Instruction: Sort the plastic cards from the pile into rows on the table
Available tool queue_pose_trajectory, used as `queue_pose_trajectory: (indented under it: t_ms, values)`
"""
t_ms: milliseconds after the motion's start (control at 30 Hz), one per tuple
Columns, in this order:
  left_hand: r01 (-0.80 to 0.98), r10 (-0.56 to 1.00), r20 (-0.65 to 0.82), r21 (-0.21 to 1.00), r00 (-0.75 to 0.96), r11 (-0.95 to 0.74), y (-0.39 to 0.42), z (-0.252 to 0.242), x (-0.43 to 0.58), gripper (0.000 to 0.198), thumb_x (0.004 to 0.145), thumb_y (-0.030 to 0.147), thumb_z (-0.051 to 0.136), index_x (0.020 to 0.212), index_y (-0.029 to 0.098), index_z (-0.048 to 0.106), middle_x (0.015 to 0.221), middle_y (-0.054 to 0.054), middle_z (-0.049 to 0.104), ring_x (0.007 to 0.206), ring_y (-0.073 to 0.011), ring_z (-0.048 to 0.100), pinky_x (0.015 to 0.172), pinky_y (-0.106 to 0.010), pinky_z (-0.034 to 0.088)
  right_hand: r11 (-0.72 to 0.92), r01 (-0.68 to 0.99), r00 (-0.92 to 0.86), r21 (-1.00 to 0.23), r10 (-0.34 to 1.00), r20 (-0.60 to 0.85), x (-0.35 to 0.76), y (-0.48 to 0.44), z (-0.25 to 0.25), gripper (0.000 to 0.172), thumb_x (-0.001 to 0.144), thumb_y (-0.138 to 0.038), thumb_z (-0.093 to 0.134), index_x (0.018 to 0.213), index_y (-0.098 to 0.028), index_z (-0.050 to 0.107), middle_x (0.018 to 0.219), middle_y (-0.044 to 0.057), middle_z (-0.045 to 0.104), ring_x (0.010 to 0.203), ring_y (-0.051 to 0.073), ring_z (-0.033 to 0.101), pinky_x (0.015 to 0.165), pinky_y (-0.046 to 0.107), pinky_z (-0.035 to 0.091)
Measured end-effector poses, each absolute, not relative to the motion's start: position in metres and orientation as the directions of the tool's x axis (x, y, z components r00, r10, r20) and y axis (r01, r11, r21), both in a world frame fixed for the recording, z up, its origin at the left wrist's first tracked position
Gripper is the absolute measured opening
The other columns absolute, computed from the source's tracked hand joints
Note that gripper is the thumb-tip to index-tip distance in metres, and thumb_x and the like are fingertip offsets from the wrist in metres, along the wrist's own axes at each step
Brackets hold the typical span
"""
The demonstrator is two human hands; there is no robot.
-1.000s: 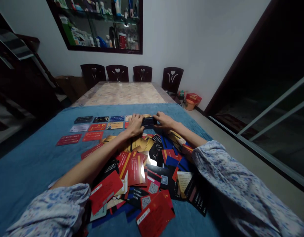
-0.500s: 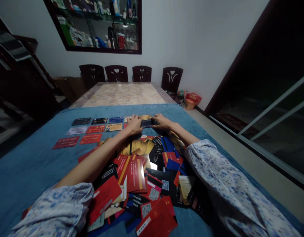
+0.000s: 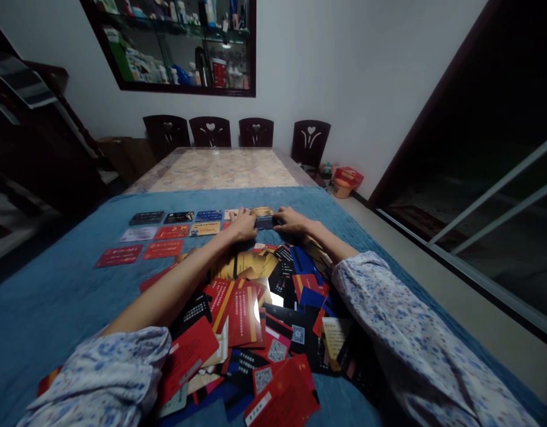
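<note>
A dark blue bank card (image 3: 265, 223) lies on the blue cloth between my two hands, just below a gold card (image 3: 262, 211). My left hand (image 3: 243, 225) has its fingers bent at the card's left edge and partly covers the cards beside it. At the right edge, my right hand (image 3: 291, 220) curls its fingers against the card. To the left, cards lie face up in rows, among them a blue card (image 3: 209, 216), a tan card (image 3: 205, 229) and a red card (image 3: 163, 249). Nearer me, a loose heap of overlapping cards (image 3: 244, 311) spreads between my forearms.
Blue cloth (image 3: 55, 284) covers the near part of the long table, whose marbled top (image 3: 233, 166) shows beyond. Several dark chairs (image 3: 210, 131) stand at the far end. A red and orange container (image 3: 344, 181) is on the floor at right.
The dark blue card now lies flatter beneath the gold one. My right fingers have shifted slightly outward at its edge; my left hand has barely moved.
</note>
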State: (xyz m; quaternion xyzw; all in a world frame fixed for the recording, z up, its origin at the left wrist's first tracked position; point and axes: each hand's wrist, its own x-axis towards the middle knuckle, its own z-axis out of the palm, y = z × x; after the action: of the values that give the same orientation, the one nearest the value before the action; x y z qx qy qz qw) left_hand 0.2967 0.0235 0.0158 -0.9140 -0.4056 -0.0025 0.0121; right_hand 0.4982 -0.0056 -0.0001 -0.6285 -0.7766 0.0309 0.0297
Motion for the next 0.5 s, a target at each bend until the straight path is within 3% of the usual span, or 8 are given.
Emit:
queue_pose_trajectory:
  t_ms: [267, 500]
  values:
    - [0.721, 0.72, 0.068, 0.009, 0.69, -0.692, 0.029, 0.008, 0.291, 0.035, 0.086, 0.028, 0.055, 0.116, 0.024, 0.07, 0.127, -0.015, 0.06, 0.124, -0.0363, 0.042, 0.1, -0.058, 0.035, 0.221, 0.972, -0.222, -0.083, 0.975, 0.003, 0.499, -0.004, 0.001, 0.041, 0.088, -0.035, 0.062, 0.123, -0.016, 0.068, 0.12, 0.014, 0.062, 0.108, 0.026, 0.06, 0.093, 0.033, 0.047]
    - [0.688, 0.688, 0.141, 0.059, 0.711, -0.723, 0.026, 0.005, 0.29, 0.037, 0.082, 0.02, 0.055, 0.112, 0.03, 0.076, 0.123, -0.012, 0.063, 0.123, -0.0357, 0.042, 0.099, -0.056, 0.032, 0.261, 0.962, -0.258, -0.078, 0.965, 0.046, 0.497, -0.008, 0.004, 0.04, 0.088, -0.032, 0.063, 0.125, -0.017, 0.069, 0.117, 0.013, 0.065, 0.104, 0.024, 0.064, 0.093, 0.03, 0.047]
